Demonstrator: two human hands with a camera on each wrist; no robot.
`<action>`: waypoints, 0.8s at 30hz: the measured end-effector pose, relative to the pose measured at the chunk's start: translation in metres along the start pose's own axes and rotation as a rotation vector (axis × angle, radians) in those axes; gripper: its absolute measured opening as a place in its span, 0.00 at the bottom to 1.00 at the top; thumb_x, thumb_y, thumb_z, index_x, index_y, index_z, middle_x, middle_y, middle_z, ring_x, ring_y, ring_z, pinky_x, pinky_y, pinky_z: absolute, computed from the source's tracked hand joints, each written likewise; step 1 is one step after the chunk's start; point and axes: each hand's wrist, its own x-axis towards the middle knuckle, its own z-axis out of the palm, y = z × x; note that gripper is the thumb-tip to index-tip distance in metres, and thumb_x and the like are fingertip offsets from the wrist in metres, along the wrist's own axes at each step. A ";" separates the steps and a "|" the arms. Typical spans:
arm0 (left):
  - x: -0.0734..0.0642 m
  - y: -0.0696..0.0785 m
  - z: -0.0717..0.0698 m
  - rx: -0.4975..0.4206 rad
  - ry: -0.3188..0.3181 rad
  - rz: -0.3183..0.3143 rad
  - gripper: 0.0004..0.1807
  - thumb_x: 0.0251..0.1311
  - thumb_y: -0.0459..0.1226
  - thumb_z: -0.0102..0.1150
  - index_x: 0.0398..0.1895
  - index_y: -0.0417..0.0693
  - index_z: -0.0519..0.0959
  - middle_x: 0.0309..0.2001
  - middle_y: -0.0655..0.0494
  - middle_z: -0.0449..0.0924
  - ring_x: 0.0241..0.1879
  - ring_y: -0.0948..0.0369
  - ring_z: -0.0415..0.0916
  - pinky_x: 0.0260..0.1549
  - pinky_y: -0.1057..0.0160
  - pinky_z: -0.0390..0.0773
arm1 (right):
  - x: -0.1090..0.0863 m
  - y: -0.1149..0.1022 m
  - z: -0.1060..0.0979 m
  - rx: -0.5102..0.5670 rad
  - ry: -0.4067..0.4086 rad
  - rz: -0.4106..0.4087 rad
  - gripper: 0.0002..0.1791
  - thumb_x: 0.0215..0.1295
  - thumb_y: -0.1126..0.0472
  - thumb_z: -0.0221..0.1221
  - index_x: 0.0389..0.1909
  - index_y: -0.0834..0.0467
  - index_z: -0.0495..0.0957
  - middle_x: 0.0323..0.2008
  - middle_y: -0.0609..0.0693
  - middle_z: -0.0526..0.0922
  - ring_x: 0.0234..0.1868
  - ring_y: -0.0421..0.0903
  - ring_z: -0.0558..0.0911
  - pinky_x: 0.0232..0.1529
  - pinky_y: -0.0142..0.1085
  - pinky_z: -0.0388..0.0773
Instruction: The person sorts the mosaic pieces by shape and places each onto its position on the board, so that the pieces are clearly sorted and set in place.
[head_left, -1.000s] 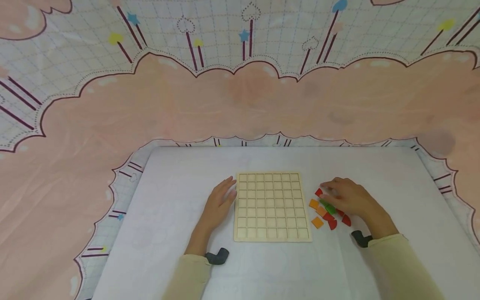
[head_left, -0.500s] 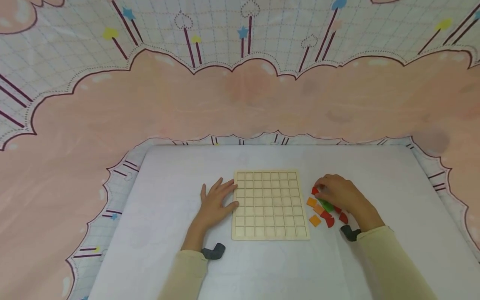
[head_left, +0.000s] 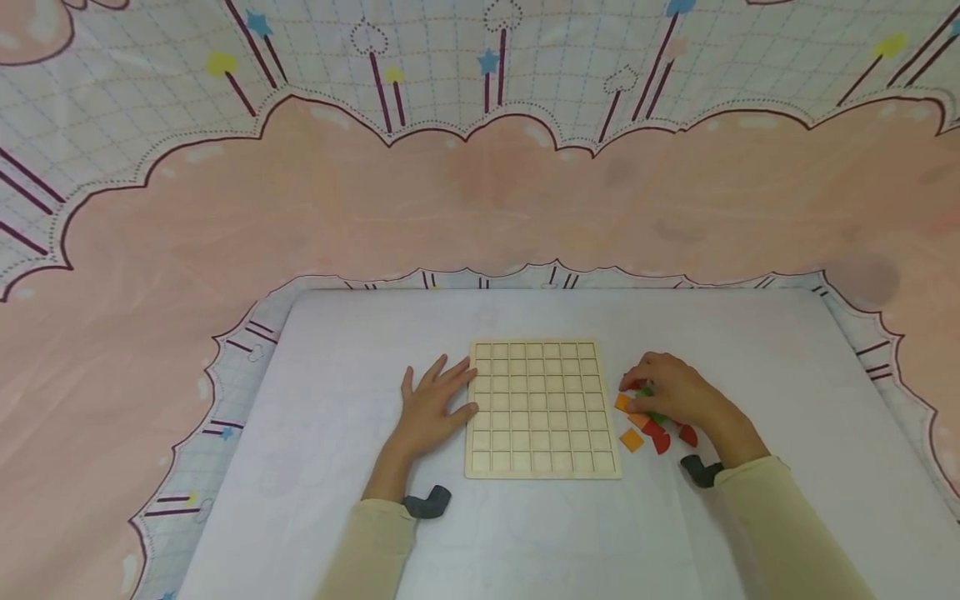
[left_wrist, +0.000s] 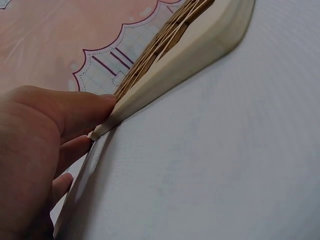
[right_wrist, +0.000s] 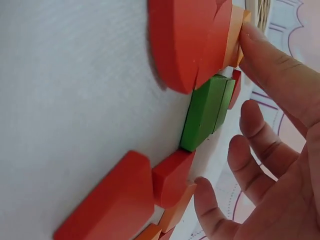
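Note:
A pale wooden grid board lies flat on the table. My left hand rests at its left side with fingers spread. The left thumb touches the board's rim in the left wrist view. Right of the board, my right hand is over a group of small coloured blocks, fingers loosely bent. In the right wrist view the thumb touches an orange block, with the other fingers apart from it. Green blocks, rounded red blocks and another red block lie below the hand, which partly hides the group in the head view.
The table has a white cover. A loose orange square and a red piece lie at the group's near side. Dark wrist devices show at both cuffs. A patterned cloth hangs behind the table.
My left fingers have spread, and the thumb has come onto the board's edge. The right hand has gone from the far red piece a little nearer, its thumb now by an orange block.

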 end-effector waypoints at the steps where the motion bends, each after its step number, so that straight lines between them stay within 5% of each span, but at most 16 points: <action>1: 0.000 0.000 0.000 0.000 0.003 0.001 0.32 0.66 0.53 0.59 0.73 0.61 0.71 0.79 0.63 0.61 0.82 0.51 0.46 0.73 0.30 0.26 | 0.000 0.000 0.000 0.004 -0.005 -0.001 0.14 0.57 0.54 0.74 0.44 0.50 0.89 0.41 0.46 0.81 0.44 0.47 0.76 0.46 0.41 0.76; 13: -0.002 0.000 0.002 0.009 0.015 0.002 0.32 0.66 0.54 0.60 0.73 0.61 0.71 0.78 0.64 0.61 0.82 0.52 0.47 0.74 0.30 0.27 | 0.006 -0.001 -0.002 0.095 -0.042 0.069 0.10 0.57 0.56 0.74 0.38 0.52 0.86 0.40 0.47 0.81 0.44 0.48 0.77 0.49 0.44 0.77; 24: -0.001 -0.001 0.002 0.011 0.016 -0.001 0.32 0.65 0.53 0.60 0.72 0.62 0.72 0.78 0.65 0.61 0.82 0.52 0.46 0.74 0.31 0.26 | 0.001 0.004 -0.005 0.225 -0.050 0.111 0.16 0.56 0.49 0.74 0.31 0.54 0.80 0.28 0.48 0.73 0.35 0.46 0.72 0.32 0.34 0.70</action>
